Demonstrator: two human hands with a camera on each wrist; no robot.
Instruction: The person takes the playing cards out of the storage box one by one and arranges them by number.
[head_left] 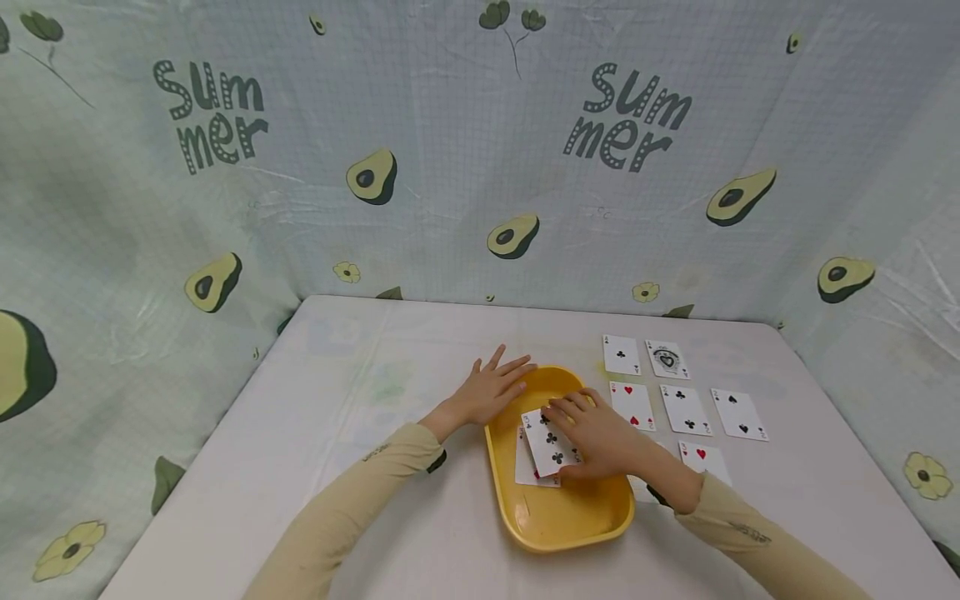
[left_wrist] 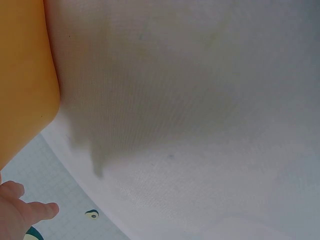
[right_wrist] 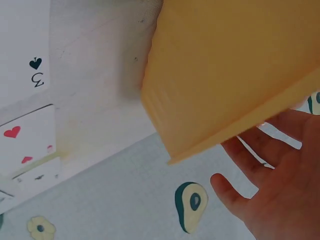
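A yellow plastic tray [head_left: 536, 533] stands on the table. Inside it, a white playing card with several club pips [head_left: 551, 450] lies over another card with red marks [head_left: 525, 471], which it mostly hides. My right hand [head_left: 600, 433] reaches over the tray's right side and grips the clubs card, fingers at its upper edge and thumb at its lower right. In the right wrist view, the tray wall hides the fingertips. My left hand [head_left: 483, 396] has its fingers spread at the tray's upper left rim and holds nothing.
Right of the tray, face-up cards lie in rows: an ace of clubs [head_left: 622, 355], an ornate ace [head_left: 667, 359], a two of hearts [head_left: 632, 406], a two of clubs [head_left: 686, 410], a two of spades [head_left: 739, 414] and a hearts card [head_left: 705, 460]. A three of spades [right_wrist: 22, 60] shows in the right wrist view.
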